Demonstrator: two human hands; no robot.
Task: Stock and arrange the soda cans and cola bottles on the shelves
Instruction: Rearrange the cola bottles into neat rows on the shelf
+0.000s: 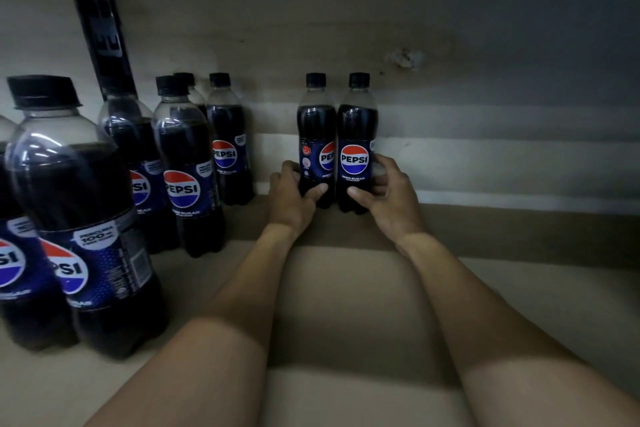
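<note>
Two upright cola bottles stand side by side at the back of the shelf board (346,288), against the wall. My left hand (294,198) grips the lower part of the left bottle (316,128), thumb across its front. My right hand (384,191) grips the lower part of the right bottle (357,128), whose label faces me. The two bottles touch each other. Both have black caps and dark blue labels.
Several more cola bottles stand in rows on the left, from a back one (227,135) to large near ones (79,204). A black shelf post (104,38) rises at the upper left. A pale wall (485,97) closes the back.
</note>
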